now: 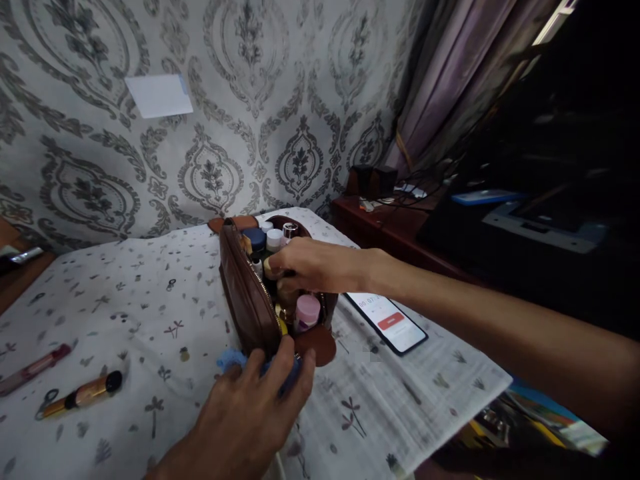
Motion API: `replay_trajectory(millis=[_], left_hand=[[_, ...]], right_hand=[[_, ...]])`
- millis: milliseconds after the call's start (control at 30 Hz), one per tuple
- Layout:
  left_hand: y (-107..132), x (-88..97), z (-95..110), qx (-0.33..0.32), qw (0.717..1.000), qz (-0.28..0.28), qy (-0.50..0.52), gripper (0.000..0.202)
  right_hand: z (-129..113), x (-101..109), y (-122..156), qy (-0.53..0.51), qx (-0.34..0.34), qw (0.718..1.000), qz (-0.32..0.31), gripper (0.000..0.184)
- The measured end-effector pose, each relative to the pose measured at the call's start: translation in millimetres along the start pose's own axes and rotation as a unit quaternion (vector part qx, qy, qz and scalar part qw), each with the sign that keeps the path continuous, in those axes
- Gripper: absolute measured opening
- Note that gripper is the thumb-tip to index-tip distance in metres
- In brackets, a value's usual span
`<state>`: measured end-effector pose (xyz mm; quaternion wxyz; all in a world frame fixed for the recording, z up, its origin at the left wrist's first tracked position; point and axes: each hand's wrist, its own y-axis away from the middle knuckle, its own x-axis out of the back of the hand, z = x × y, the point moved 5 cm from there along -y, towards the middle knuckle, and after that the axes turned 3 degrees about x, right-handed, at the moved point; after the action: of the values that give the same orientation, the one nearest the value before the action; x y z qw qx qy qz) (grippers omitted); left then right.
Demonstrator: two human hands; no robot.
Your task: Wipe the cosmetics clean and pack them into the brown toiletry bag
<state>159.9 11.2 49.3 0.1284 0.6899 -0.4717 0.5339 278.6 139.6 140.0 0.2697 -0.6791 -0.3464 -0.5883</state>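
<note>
A brown leather pouch [245,293] stands open on the patterned cloth, packed with several small bottles: a blue-capped one [255,239], a white-capped one [273,239] and a pink-capped one [307,311]. My right hand [313,265] reaches over the pouch's opening, fingers pinched on a small gold-toned item among the bottles. My left hand [260,393] grips the near end of the pouch, fingers curled against it and over something blue [230,360] beneath.
A phone [390,321] with a lit screen lies right of the pouch. Two slim cosmetic tubes [85,395] [35,367] lie at the left. A dark wooden shelf [390,223] with cables and a black device stand at the right, by a curtain.
</note>
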Motion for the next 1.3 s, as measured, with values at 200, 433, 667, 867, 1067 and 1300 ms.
replay_trajectory(millis=[200, 433, 667, 867, 1067, 1300], left_hand=[[-1.0, 0.6, 1.5, -0.011, 0.999, 0.031, -0.018, 0.055], [-0.7, 10.7, -0.7, 0.010, 1.000, 0.013, 0.014, 0.062], [35.2, 17.2, -5.6, 0.035, 0.996, 0.068, 0.047, 0.054], [72.3, 0.1, -37.9, 0.094, 0.995, 0.005, -0.008, 0.035], [126.9, -12.6, -119.5, 0.348, 0.917, -0.192, -0.037, 0.035], [190.5, -30.3, -159.0, 0.396, 0.878, -0.250, 0.101, 0.038]], right_hand=[[-2.1, 9.6, 39.6, -0.035, -0.079, 0.987, 0.135, 0.019], [-21.9, -18.8, 85.0, -0.080, -0.021, 0.975, 0.207, 0.027], [-58.6, -34.5, 102.2, -0.123, 0.031, 0.954, 0.272, 0.018], [-93.3, -84.9, 69.0, -0.170, 0.088, 0.957, 0.217, 0.027], [-119.4, -112.7, 23.6, -0.270, 0.108, 0.941, 0.173, 0.023], [-135.7, -131.8, -23.6, -0.409, 0.029, 0.904, 0.119, 0.013]])
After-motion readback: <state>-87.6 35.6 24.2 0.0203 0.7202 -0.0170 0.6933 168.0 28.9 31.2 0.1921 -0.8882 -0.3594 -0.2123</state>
